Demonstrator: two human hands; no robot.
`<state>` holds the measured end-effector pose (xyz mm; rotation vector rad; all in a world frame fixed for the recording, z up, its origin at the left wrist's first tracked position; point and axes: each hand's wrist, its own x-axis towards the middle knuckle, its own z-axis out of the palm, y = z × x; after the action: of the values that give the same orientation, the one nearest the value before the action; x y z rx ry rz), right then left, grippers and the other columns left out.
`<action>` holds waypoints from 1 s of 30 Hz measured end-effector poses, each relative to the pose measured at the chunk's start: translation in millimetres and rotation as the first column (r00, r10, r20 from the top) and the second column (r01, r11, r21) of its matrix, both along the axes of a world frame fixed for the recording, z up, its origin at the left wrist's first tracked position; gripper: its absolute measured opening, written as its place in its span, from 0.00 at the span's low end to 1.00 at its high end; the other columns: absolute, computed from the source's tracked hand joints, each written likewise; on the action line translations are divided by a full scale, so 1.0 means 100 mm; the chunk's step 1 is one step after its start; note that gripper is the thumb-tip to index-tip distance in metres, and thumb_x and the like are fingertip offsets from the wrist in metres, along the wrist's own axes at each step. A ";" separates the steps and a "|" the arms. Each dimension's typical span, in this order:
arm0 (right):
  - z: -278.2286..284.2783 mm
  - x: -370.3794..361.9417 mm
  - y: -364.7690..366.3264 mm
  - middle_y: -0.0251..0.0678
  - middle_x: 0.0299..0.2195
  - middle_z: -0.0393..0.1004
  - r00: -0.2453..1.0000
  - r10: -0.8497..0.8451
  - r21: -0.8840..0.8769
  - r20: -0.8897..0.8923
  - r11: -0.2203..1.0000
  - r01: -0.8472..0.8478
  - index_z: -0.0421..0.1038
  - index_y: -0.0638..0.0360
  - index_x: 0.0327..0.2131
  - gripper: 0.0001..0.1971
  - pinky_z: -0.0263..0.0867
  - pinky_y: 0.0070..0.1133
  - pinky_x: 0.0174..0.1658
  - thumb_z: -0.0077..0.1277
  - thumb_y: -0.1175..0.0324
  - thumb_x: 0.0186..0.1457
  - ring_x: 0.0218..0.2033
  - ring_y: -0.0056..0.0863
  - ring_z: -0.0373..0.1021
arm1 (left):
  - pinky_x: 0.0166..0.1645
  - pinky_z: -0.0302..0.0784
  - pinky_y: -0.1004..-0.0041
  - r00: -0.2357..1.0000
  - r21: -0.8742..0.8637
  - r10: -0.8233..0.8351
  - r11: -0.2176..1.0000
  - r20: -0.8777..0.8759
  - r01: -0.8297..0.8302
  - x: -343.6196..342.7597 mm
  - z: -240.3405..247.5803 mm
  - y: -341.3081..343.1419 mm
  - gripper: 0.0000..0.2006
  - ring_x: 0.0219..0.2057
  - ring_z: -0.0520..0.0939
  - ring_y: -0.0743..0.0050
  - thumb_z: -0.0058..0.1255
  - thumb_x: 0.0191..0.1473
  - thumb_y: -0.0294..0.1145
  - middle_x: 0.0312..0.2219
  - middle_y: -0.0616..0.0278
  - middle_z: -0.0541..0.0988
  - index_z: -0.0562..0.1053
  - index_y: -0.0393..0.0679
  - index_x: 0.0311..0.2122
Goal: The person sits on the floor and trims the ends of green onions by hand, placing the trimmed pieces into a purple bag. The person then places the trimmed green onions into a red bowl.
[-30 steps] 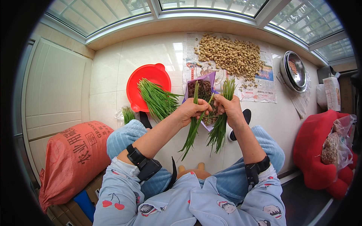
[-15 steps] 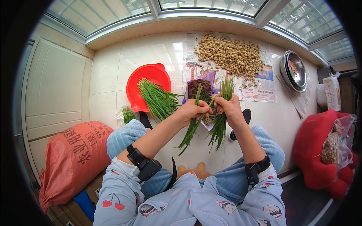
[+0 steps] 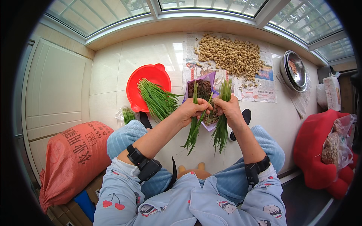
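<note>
Both hands meet in front of me over a purple-sided bag (image 3: 212,76) filled with brownish plant scraps. My left hand (image 3: 193,112) is closed on a thin bunch of green chives (image 3: 193,135), whose leaves hang below the fingers. In my right hand (image 3: 229,108) is a thicker bunch of chives (image 3: 220,136), gripped near its middle. The fingertips of both hands nearly touch, with a single stalk between them. To the left, a red basin (image 3: 143,72) has a large heap of chives (image 3: 158,101) lying over its near edge.
Peanuts (image 3: 230,56) are spread on newspaper (image 3: 264,96) by the window. Metal bowls (image 3: 298,77) stand at the right. An orange woven sack (image 3: 75,158) is at my left, a red plush seat (image 3: 315,150) at my right. More chives (image 3: 128,114) lie in a clear bag.
The bunch in my left hand has swung to hang more upright, closer to the right-hand bunch. My right hand has shifted only slightly. Everything else stays put.
</note>
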<state>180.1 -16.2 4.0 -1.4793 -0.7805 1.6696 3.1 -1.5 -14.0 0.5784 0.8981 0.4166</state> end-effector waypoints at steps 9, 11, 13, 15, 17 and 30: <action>0.03 -0.03 -0.01 0.28 0.16 0.68 0.999 -0.034 0.065 -0.017 0.997 0.035 0.69 0.63 0.26 0.03 0.54 0.11 0.18 0.49 0.74 0.48 0.14 0.11 0.59 | 0.21 0.59 0.87 0.997 0.045 -0.044 0.998 -0.067 0.047 0.01 0.01 -0.01 0.07 0.15 0.64 0.89 0.49 0.53 0.31 0.23 0.67 0.75 0.74 0.40 0.31; -0.02 -0.04 -0.01 0.28 0.16 0.67 0.999 -0.029 0.081 -0.013 0.996 0.030 0.69 0.62 0.25 0.02 0.54 0.11 0.18 0.49 0.74 0.48 0.14 0.11 0.58 | 0.21 0.59 0.87 0.997 0.045 -0.051 0.998 -0.065 0.054 0.02 0.02 -0.02 0.06 0.15 0.64 0.89 0.49 0.53 0.31 0.23 0.67 0.75 0.74 0.40 0.30; -0.06 -0.04 -0.01 0.27 0.16 0.66 1.000 -0.015 0.129 0.020 0.992 0.012 0.69 0.61 0.23 0.03 0.53 0.11 0.17 0.49 0.73 0.47 0.13 0.11 0.58 | 0.21 0.60 0.87 0.998 0.026 -0.041 0.999 -0.040 0.042 0.01 0.02 -0.01 0.06 0.15 0.65 0.89 0.49 0.53 0.31 0.23 0.66 0.75 0.73 0.40 0.31; -0.08 -0.03 -0.01 0.27 0.15 0.66 0.999 -0.003 0.138 0.047 0.990 -0.003 0.69 0.60 0.22 0.04 0.53 0.12 0.17 0.49 0.73 0.47 0.13 0.12 0.58 | 0.21 0.60 0.87 1.000 0.017 -0.014 1.000 -0.016 0.014 0.01 0.01 -0.01 0.06 0.16 0.65 0.89 0.48 0.53 0.31 0.24 0.66 0.75 0.73 0.40 0.31; -0.09 -0.03 -0.01 0.26 0.15 0.66 0.998 0.007 0.109 0.067 0.994 -0.014 0.68 0.60 0.21 0.04 0.53 0.12 0.17 0.49 0.73 0.47 0.13 0.12 0.58 | 0.21 0.61 0.87 1.000 0.018 0.029 0.999 0.007 -0.029 0.01 0.01 0.00 0.06 0.16 0.65 0.88 0.48 0.53 0.31 0.24 0.66 0.75 0.73 0.39 0.31; 0.00 0.01 0.01 0.27 0.17 0.67 0.998 -0.065 0.007 -0.003 0.998 0.065 0.71 0.63 0.28 0.05 0.53 0.12 0.18 0.53 0.72 0.46 0.14 0.12 0.59 | 0.21 0.61 0.87 0.999 0.012 0.049 0.999 0.010 -0.049 0.00 -0.03 0.00 0.07 0.17 0.67 0.88 0.48 0.53 0.31 0.23 0.67 0.75 0.74 0.39 0.32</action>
<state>181.0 -15.3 3.8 -1.4813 -0.7287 1.6191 2.7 -1.2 -17.0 0.5662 0.9022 0.4688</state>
